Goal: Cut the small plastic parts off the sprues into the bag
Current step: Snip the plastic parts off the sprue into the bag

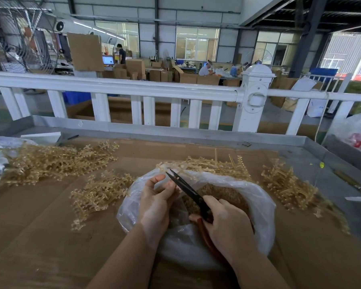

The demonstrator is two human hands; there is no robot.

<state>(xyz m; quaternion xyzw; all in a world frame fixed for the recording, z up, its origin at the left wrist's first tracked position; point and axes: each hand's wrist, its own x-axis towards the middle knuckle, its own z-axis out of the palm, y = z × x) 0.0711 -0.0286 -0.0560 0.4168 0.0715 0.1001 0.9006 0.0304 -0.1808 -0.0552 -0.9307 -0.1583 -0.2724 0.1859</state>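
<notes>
- Cardboard covers the bench, with a white fence behind it and a workshop full of cartons beyond.
- Tan sprues lie in heaps: one far left, one nearer the bag, one behind the bag and one to the right.
- A clear bag sits open between the arms, with a mound of cut parts inside.
- The right hand is clenched round the red handles of the scissors; the dark blades point up and left, slightly parted.
- The left hand curls beside the blades over the bag's mouth; it seems to pinch a small sprue piece, though its fingers hide it, so I cannot be sure.
- Risk: the left fingertips sit right against the blade, so a hurried snip could nick them.
- Risk: the cut happens near the bag's left rim; a part springing off the blades could fly past the rim onto the cardboard.
- Risk: the blade tips lie close to the thin film, and a low stroke could slit the bag and spill the parts.
</notes>
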